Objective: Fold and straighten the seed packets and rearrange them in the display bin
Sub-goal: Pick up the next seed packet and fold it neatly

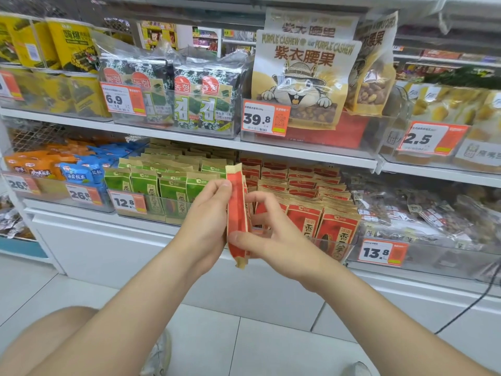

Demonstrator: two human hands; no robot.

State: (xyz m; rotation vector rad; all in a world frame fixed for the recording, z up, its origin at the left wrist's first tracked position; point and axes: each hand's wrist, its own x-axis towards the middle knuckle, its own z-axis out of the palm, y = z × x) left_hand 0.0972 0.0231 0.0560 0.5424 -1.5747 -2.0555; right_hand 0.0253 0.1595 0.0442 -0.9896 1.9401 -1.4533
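2 hands pinch red seed packet (236, 213) upright between: left hand (207, 221), right hand (267, 234).

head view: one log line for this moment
left hand: grips red seed packet | right hand: pinches its lower end | packet: upright, outside display bin
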